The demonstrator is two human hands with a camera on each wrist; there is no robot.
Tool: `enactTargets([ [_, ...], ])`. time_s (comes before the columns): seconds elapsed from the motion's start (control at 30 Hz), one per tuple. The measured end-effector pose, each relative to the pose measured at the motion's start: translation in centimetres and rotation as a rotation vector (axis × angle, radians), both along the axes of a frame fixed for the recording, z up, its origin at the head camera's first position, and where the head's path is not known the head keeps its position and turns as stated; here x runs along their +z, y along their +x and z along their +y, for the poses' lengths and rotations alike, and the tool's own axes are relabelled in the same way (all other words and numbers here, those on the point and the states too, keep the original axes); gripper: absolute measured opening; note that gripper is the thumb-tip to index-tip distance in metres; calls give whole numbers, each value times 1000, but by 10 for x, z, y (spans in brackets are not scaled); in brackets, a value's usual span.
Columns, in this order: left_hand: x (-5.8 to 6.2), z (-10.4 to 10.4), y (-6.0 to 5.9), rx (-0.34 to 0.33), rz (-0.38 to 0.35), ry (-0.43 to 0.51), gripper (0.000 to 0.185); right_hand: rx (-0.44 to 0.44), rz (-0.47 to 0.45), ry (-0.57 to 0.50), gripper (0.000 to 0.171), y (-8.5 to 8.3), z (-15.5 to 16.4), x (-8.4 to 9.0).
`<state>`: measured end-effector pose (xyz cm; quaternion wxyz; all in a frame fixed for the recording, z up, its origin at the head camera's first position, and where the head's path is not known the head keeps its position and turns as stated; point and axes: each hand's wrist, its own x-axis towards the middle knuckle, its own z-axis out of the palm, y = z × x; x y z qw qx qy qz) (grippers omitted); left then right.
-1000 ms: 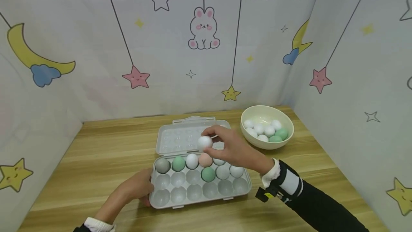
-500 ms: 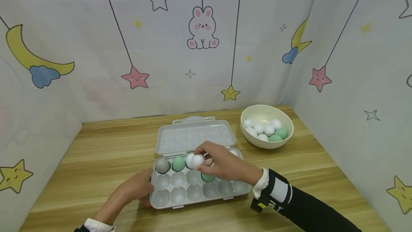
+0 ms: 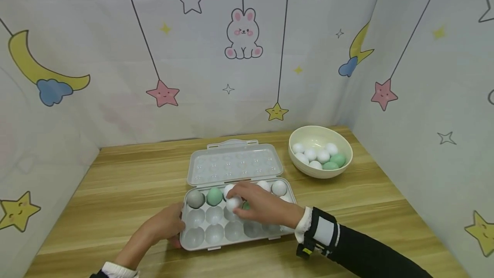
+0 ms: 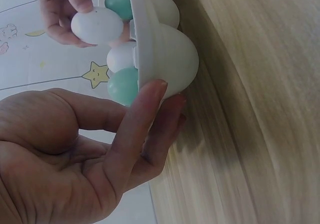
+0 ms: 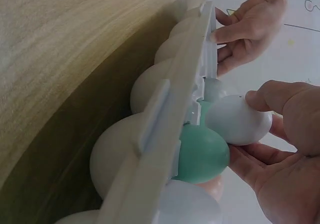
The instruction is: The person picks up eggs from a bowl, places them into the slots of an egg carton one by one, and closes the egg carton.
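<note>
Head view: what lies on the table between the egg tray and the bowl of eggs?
Nothing. In the head view a bare strip of wooden table separates the egg tray with its open lid from the bowl.

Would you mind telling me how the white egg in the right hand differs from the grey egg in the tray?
The white egg is white; the grey egg is grey. The white egg is pinched by the right hand above the tray's middle row; the grey egg sits untouched in the far-left cup of the back row. Both look alike in shape and size.
</note>
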<state>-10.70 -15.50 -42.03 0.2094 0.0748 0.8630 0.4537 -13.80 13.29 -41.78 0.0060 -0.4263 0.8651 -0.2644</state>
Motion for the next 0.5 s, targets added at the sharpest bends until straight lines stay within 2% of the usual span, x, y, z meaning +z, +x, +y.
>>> enactTargets([
  [0.2,1,2,0,23,1,-19,34,0,-13,44,30,0,-4,-4],
  [0.5,2,4,1,46,-10,-38,33,3,57,157,29,2,-10,-13],
])
